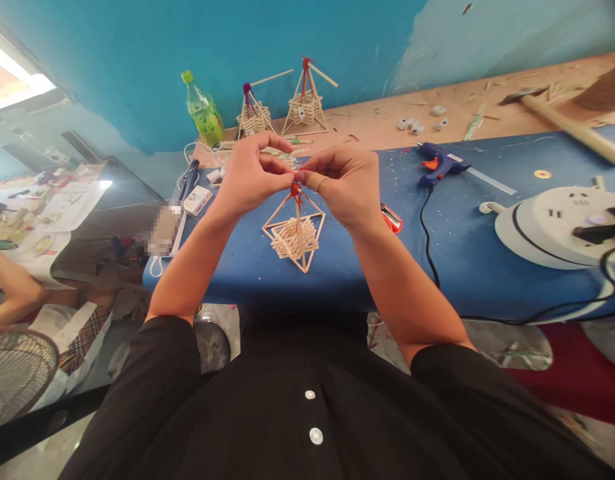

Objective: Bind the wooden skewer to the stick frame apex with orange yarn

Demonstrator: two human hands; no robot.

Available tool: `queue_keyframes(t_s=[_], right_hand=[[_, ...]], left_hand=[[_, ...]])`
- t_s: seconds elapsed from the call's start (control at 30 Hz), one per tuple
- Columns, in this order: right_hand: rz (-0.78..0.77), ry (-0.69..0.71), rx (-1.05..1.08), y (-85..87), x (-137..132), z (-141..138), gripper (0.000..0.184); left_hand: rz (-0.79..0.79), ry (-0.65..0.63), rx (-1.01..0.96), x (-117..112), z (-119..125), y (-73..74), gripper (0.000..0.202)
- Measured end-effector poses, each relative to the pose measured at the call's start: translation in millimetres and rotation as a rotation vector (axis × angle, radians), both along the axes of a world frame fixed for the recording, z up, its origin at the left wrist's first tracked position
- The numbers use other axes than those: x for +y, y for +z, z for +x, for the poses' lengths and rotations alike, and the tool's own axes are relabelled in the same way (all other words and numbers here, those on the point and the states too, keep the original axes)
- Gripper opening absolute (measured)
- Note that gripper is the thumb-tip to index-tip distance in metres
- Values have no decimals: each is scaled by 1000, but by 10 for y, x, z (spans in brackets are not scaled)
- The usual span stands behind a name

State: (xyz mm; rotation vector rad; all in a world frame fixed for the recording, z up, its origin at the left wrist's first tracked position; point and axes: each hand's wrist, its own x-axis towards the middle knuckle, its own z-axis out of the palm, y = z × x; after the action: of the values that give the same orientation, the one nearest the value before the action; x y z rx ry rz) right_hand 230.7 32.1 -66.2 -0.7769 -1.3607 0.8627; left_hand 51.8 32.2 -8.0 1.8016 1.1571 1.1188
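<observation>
Near the middle of the blue worktop [237, 273] we have a stick frame [299, 227], its base toward us and its peak between our hands; we cannot tell whether the base rests fully on the surface. It looks pale and angular, a pyramid of thin sticks around a stack of crossed pieces [287, 241]. At the top, our left hand [257, 173] pinches the red cord [296, 189] between thumb and finger, and our right hand [344, 183] closes its fingertips on the same spot. The step in hand seems to be working that binding, and we judge it calls for a steady pinch and gentle pulls, sparing the slender legs. To the right lies a partly hidden red cutter [391, 219], then a glue gun [440, 167]; on the far side stand two similar frames [306, 107], with a green bottle [204, 112] left of them.
</observation>
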Motion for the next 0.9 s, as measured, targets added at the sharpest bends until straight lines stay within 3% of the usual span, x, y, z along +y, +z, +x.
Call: queue_keyframes(t_s=[0.13, 0.33, 0.5, 0.63, 0.9], right_hand=[[60, -59, -94, 1, -61, -16, 3], [116, -145, -316, 50, -119, -17, 16], [88, -150, -462, 162, -136, 35, 13], [4, -40, -441, 184, -60, 90, 5], [-303, 338, -5, 118, 68, 126, 13]], left_hand=[[-2, 30, -29, 38, -12, -49, 41], [36, 11, 0, 69, -44, -74, 32], [128, -36, 20, 106, -52, -108, 28], [201, -24, 52, 90, -27, -102, 27], [256, -13, 75, 22, 5, -94, 27]])
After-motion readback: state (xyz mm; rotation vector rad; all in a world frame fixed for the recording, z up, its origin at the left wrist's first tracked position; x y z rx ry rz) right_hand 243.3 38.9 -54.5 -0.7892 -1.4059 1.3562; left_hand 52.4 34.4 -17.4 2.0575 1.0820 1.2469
